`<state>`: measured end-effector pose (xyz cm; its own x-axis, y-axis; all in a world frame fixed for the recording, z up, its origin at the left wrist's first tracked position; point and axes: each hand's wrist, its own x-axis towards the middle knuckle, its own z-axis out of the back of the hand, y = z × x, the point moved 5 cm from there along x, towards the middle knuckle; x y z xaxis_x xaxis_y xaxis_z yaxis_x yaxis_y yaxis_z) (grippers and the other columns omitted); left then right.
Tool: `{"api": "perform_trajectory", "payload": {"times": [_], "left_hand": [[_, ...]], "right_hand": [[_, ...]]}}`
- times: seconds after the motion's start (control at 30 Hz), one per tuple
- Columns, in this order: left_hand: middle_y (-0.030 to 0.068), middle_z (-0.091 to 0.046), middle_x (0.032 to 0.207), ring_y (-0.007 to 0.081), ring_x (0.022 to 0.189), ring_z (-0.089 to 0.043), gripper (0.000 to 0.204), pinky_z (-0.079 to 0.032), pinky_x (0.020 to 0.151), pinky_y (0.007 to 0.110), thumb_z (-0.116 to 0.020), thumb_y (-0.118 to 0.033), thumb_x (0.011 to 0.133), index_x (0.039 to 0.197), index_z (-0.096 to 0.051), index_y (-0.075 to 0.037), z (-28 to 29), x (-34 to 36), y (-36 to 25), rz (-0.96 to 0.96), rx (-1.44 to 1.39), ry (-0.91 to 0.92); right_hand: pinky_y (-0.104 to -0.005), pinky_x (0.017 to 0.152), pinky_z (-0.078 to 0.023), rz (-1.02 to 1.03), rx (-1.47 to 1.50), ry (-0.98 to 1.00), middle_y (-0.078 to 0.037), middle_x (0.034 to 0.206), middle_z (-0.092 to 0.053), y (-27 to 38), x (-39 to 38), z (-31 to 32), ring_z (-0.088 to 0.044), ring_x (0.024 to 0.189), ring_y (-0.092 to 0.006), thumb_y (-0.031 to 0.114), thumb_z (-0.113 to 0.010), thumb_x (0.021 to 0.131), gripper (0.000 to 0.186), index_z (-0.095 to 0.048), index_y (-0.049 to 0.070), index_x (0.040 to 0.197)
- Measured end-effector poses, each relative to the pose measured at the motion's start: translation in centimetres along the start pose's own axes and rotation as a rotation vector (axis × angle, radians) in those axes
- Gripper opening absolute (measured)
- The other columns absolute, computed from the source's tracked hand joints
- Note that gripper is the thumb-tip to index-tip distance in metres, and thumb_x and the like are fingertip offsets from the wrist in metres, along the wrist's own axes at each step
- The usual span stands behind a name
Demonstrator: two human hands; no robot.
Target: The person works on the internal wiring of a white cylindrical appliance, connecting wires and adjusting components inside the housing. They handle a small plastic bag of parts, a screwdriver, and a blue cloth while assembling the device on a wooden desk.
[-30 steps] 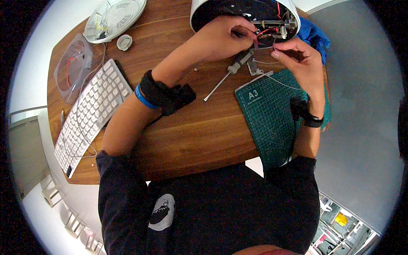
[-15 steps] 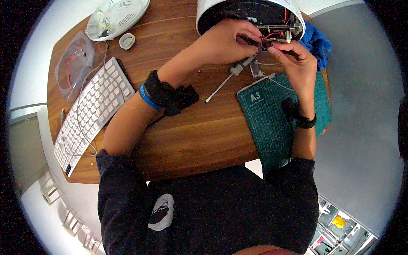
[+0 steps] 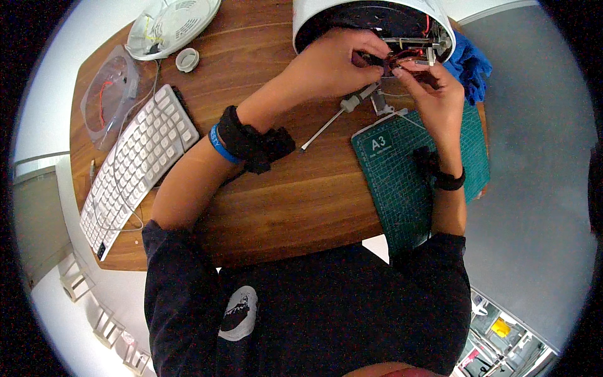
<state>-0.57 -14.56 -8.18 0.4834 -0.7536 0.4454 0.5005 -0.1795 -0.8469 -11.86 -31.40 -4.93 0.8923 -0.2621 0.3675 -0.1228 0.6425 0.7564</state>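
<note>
Both hands meet at the open mouth of a white rounded case (image 3: pixel 342 5), where a tangle of red and dark wires (image 3: pixel 405 56) shows among metal parts. The left hand (image 3: pixel 342 61) and the right hand (image 3: pixel 434 94) each have thumb and forefinger pinched on the wires — which strand each one grips is too small to tell. Just below them on the wooden table (image 3: pixel 282 207) lie a screwdriver (image 3: pixel 343 112) and a small metal bracket (image 3: pixel 379 102), beside a green mat (image 3: pixel 402 169) under the right forearm. A blue cloth (image 3: pixel 472 66) sits right of the case; a white keyboard (image 3: pixel 139 166) lies well to the left.
</note>
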Motion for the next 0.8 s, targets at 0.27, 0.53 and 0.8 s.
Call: {"api": "perform_trajectory", "payload": {"times": [0.27, 0.53, 0.8], "left_hand": [[0.0123, -0.075, 0.12, 0.0209, 0.108, -0.072, 0.04, -0.059, 0.093, 0.035, -0.079, -0.014, 0.093, 0.128, -0.065, 0.0, -1.0, -0.4, -0.4, 0.108, -0.014, 0.01], [0.0107, -0.075, 0.107, 0.0226, 0.101, -0.074, 0.034, -0.061, 0.086, 0.034, -0.082, -0.02, 0.092, 0.117, -0.071, -0.001, -1.1, -0.3, -0.5, 0.043, 0.066, -0.085], [0.0078, -0.075, 0.091, 0.0133, 0.081, -0.071, 0.031, -0.059, 0.074, 0.031, -0.081, -0.022, 0.095, 0.119, -0.071, -0.004, -1.1, -0.2, -0.4, 0.071, 0.004, -0.122]], "right_hand": [[-0.0308, 0.084, -0.06, 0.007, -0.074, 0.024, -0.01, 0.106, -0.08, 0.5, 0.1, 0.1, -0.076, 0.096, -0.015, 0.01, -0.081, 0.094, 0.023, -0.074, 0.002, 0.115], [-0.0307, 0.084, -0.06, 0.01, -0.049, 0.013, -0.008, 0.106, -0.08, 0.8, 0.0, 0.0, -0.075, 0.096, -0.0139, 0.008, -0.081, 0.094, 0.023, -0.074, 0.002, 0.115], [-0.0297, 0.085, -0.06, 0.03, 0.027, -0.013, -0.008, 0.108, -0.08, 0.0, 0.1, -0.1, -0.073, 0.095, -0.0128, 0.007, -0.084, 0.091, 0.022, -0.077, 0.002, 0.11]]}}
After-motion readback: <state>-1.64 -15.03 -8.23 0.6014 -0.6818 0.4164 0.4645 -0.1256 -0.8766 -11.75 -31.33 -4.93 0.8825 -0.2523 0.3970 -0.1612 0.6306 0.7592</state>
